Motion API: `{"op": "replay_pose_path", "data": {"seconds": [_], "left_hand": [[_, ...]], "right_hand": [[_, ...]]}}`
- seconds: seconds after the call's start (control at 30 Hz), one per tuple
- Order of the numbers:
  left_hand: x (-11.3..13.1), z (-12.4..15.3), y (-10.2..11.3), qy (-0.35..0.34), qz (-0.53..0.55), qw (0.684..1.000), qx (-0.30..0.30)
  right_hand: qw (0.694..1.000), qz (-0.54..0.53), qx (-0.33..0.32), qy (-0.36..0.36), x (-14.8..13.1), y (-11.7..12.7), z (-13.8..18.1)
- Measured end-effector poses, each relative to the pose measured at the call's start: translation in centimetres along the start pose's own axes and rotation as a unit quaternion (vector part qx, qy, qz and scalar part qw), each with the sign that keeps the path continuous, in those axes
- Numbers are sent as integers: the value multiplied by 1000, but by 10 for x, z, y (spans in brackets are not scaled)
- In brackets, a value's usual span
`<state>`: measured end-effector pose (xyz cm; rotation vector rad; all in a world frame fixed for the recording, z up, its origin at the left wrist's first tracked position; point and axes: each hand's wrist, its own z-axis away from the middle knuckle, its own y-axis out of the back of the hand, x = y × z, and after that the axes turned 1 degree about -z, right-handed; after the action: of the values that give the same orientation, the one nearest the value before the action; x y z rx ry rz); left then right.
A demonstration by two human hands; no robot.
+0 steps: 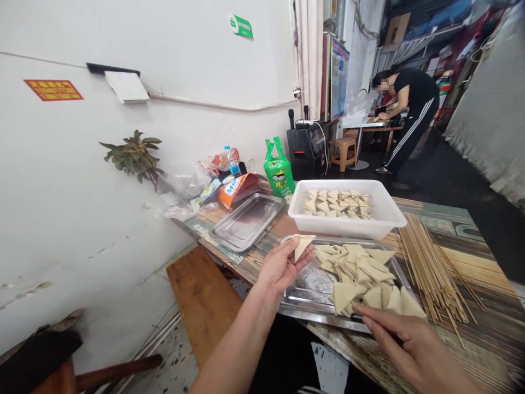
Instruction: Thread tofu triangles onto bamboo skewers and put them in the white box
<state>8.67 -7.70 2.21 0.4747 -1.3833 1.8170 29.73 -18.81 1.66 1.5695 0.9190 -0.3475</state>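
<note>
A pale yellow, flat triangle of food (303, 247) is up in the left hand (283, 264), pinched between thumb and fingers, above the left part of a shiny silver metal tray (307, 287). At 4 o'clock from it, the right hand (410, 339) has its thumb and finger pressed together on a thin brown wooden stick (327, 273), beside a heap of pale yellow triangles (363, 268) in the tray. A white plastic tub (342, 224) with filled sticks sits at 2 o'clock, and a bundle of long tan sticks (435, 268) lies at 3.
</note>
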Motion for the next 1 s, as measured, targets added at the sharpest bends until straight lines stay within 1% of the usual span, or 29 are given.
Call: {"op": "replay_pose_path", "data": {"seconds": [0.13,0.27,0.53,0.83,1.0], "left_hand": [[-2,2,-2,-2,-2,1000,-6],[-7,2,-4,-1,5,1000,-25],[-12,8,-12,-8,3,1000,-9],[-19,13,-17,3,14,999,-40],[-27,20,-23,7,-6,999,-49]], "right_hand": [[1000,8,-1,3,1,0,-1],[1000,14,-4,8,4,0,0],[999,27,26,26,0,0,-3],[996,50,54,46,3,-3,-3],[994,37,91,42,1,-3,-7]]}}
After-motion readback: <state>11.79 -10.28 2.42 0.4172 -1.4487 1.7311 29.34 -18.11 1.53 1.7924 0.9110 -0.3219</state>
